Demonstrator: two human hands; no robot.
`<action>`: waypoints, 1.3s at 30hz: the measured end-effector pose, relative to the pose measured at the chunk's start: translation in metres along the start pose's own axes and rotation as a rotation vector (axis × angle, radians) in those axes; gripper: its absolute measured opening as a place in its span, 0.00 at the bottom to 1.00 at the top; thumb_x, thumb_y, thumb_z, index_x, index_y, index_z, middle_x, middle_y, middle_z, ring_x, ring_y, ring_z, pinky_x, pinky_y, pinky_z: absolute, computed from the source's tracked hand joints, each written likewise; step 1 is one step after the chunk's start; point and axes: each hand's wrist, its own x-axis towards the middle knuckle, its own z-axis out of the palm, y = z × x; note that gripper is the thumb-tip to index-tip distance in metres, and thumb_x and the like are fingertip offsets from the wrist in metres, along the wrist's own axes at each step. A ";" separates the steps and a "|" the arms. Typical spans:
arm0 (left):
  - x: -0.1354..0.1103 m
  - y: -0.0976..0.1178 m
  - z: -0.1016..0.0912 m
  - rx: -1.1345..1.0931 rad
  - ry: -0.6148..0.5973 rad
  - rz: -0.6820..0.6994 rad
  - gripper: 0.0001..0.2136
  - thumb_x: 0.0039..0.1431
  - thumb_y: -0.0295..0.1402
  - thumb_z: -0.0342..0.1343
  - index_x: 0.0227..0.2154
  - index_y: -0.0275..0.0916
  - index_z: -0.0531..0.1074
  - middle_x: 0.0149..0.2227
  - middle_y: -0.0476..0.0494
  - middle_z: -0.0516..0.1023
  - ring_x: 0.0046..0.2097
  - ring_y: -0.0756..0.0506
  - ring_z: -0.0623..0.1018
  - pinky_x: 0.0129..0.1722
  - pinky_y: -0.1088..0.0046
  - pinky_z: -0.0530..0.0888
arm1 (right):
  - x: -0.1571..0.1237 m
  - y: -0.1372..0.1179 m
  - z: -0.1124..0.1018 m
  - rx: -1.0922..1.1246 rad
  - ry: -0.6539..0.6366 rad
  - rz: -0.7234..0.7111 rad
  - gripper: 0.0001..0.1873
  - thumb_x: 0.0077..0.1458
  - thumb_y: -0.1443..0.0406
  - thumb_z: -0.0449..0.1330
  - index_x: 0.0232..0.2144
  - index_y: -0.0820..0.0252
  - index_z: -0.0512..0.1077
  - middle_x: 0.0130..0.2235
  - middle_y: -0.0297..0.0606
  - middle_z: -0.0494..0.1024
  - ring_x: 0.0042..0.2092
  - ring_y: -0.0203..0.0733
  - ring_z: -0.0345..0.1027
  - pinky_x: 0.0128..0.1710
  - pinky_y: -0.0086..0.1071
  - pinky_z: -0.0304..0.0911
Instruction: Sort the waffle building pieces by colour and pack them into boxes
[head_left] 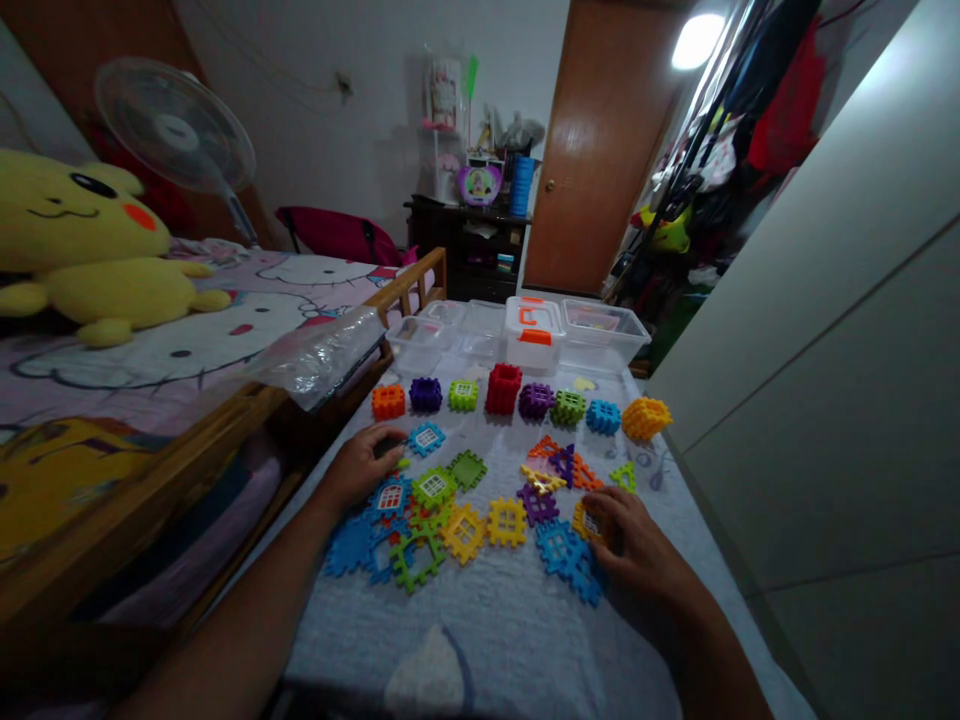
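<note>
Flat plastic interlocking tiles (pixel 465 505) in many colours lie scattered on a white towel-covered table (pixel 510 620). My left hand (pixel 364 465) rests at the left of the pile, fingers curled over a dark tile next to a blue window tile (pixel 426 438). My right hand (pixel 634 545) lies at the right of the pile, fingertips pinching a yellow tile (pixel 586 520) beside blue tiles (pixel 566 555). Behind the pile stands a row of assembled cubes: orange (pixel 388 401), purple (pixel 425 394), green (pixel 463 395), a taller red one (pixel 503 388), and a yellow one (pixel 645 417) at the right end.
Clear plastic bins (pixel 600 335) and a white box with orange latches (pixel 532 335) stand at the table's far edge. A bed with a wooden rail (pixel 315 385) and a yellow plush toy (pixel 82 250) runs along the left. A grey wall (pixel 825 380) bounds the right.
</note>
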 end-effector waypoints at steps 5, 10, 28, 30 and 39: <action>-0.001 0.000 0.000 -0.004 0.003 0.006 0.18 0.49 0.46 0.56 0.39 0.39 0.77 0.45 0.42 0.79 0.47 0.38 0.77 0.49 0.63 0.73 | 0.001 0.000 0.001 0.007 0.044 0.003 0.25 0.44 0.68 0.56 0.47 0.56 0.74 0.54 0.45 0.73 0.57 0.50 0.64 0.59 0.46 0.60; 0.000 0.001 0.000 -0.010 0.009 0.007 0.18 0.49 0.46 0.56 0.38 0.39 0.77 0.44 0.42 0.79 0.46 0.38 0.77 0.48 0.62 0.74 | 0.005 -0.010 -0.008 0.093 0.130 0.081 0.17 0.55 0.58 0.54 0.42 0.58 0.77 0.44 0.45 0.80 0.42 0.48 0.75 0.42 0.38 0.70; 0.001 -0.002 0.000 -0.021 0.002 0.012 0.18 0.50 0.46 0.56 0.39 0.40 0.77 0.43 0.42 0.79 0.47 0.38 0.77 0.48 0.63 0.74 | 0.007 0.007 0.008 -0.112 0.252 0.094 0.20 0.49 0.57 0.63 0.44 0.57 0.73 0.45 0.45 0.73 0.49 0.53 0.66 0.50 0.46 0.63; 0.000 -0.001 0.000 -0.023 0.005 0.011 0.18 0.50 0.46 0.56 0.39 0.39 0.77 0.44 0.42 0.79 0.47 0.38 0.77 0.48 0.63 0.74 | 0.007 0.010 0.012 -0.135 0.241 0.085 0.20 0.47 0.59 0.64 0.44 0.56 0.73 0.45 0.45 0.73 0.48 0.54 0.65 0.49 0.47 0.63; -0.001 0.000 -0.001 0.014 0.001 0.051 0.16 0.52 0.44 0.55 0.39 0.39 0.77 0.44 0.42 0.79 0.47 0.39 0.77 0.51 0.61 0.72 | 0.010 0.000 0.004 -0.076 0.235 0.055 0.24 0.46 0.59 0.63 0.47 0.57 0.71 0.46 0.45 0.72 0.49 0.53 0.66 0.52 0.47 0.64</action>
